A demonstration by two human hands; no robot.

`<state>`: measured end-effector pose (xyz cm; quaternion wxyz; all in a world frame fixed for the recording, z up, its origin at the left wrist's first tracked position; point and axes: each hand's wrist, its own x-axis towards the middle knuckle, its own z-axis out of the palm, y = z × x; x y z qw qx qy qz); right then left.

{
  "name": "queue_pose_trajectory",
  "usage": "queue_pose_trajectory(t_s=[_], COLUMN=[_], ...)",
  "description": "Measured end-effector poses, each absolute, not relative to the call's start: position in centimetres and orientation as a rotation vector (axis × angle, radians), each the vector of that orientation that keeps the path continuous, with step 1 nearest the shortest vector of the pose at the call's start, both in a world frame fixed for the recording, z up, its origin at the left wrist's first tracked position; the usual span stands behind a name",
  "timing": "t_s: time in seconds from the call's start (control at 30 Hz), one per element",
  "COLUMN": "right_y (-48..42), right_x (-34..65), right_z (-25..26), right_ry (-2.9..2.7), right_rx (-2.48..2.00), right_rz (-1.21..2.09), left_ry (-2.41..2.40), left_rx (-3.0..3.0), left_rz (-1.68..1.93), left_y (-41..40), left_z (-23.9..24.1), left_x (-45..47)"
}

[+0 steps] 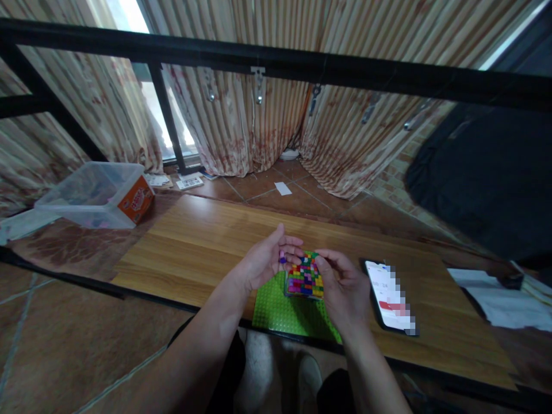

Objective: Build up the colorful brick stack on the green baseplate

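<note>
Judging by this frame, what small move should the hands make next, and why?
Probably the left hand presses its small purple brick onto the multicoloured block build. The brick is pinched right at the build's edge, and the right hand steadies the build over the green baseplate.

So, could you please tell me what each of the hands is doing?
Left hand: pinching a small purple brick.
Right hand: holding the multicoloured brick block.

A flat block of many-coloured toy bricks (305, 275), tilted up, sits just below frame centre over a green studded baseplate (284, 313), with a small purple brick (282, 257) at its upper left.
</note>
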<state>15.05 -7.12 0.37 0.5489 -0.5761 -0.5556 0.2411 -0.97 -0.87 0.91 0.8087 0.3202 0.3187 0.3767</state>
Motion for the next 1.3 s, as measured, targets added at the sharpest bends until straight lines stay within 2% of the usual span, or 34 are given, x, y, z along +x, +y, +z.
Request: queue_pose_trajectory(t_s=[0.3,1.3], right_y=[-6.88,-6.75], right_x=[14.73,14.02], right_z=[0.25,-0.34], right_ry=[-1.482,-1.335], right_rx=[-1.327,-1.343], right_rz=[0.483,0.534], left_ry=[0.78,0.79], left_rx=[1.015,0.96], left_rz=[0.729,0.723], left_y=[-1.32,-1.74], left_z=[0.36,0.67], left_x=[-0.76,-0.18])
